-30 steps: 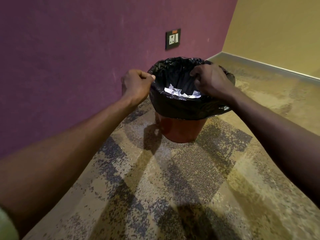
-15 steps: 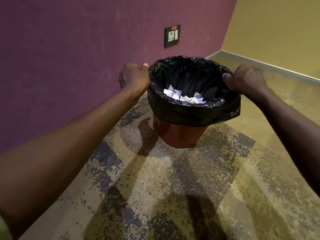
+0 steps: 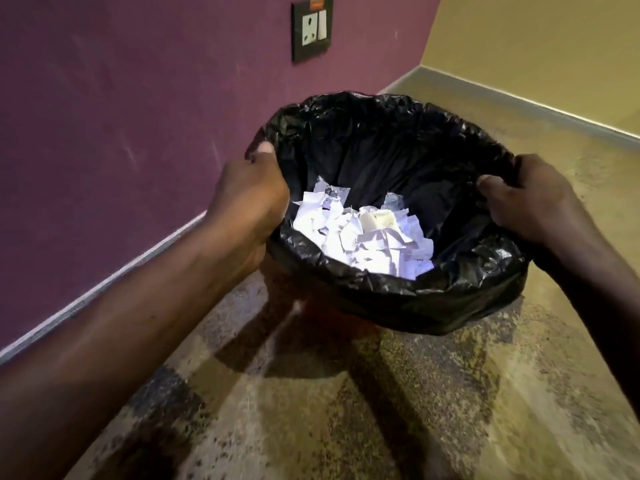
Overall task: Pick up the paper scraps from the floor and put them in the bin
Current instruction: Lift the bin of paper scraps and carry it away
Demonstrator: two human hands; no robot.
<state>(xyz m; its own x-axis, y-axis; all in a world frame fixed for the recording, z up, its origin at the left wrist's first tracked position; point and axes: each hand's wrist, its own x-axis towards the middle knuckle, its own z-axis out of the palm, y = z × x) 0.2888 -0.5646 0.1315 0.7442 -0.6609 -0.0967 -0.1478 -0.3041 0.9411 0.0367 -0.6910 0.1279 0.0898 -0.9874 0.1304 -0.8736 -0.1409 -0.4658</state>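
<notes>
A red bin (image 3: 311, 313) lined with a black plastic bag (image 3: 398, 299) stands on the carpet near the purple wall. A heap of crumpled white paper scraps (image 3: 363, 233) lies at the bottom of the bag. My left hand (image 3: 249, 199) grips the bag's rim on the left side. On the right side my right hand (image 3: 523, 199) grips the rim, thumb hooked over the edge. No scraps show on the floor in view.
The purple wall (image 3: 121, 116) with a white skirting runs along the left and carries a dark socket plate (image 3: 311, 27). A yellow wall (image 3: 536, 46) closes the far right corner. Patterned carpet (image 3: 381, 410) spreads in front of the bin.
The view has closed in on the bin and looks further down into it. My right hand went from the bag's middle to its right rim, and both hands hold the rim.
</notes>
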